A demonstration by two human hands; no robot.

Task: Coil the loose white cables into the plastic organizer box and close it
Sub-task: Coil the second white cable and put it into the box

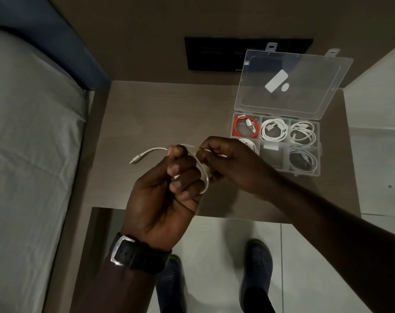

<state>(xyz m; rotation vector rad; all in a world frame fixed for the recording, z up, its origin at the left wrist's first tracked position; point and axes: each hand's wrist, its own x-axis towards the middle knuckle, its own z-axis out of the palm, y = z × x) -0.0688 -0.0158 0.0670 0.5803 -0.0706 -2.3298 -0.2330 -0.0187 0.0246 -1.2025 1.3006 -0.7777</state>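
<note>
**Last cable being looped**

Both hands, the left hand point(167, 188) and right hand point(228, 163), are closed on a white cable point(204, 177), winding it small enough to fit. Just beyond the right hand, the box point(305, 154) lies open on the desk point(147, 109), its middle near slot apparently free.
</note>
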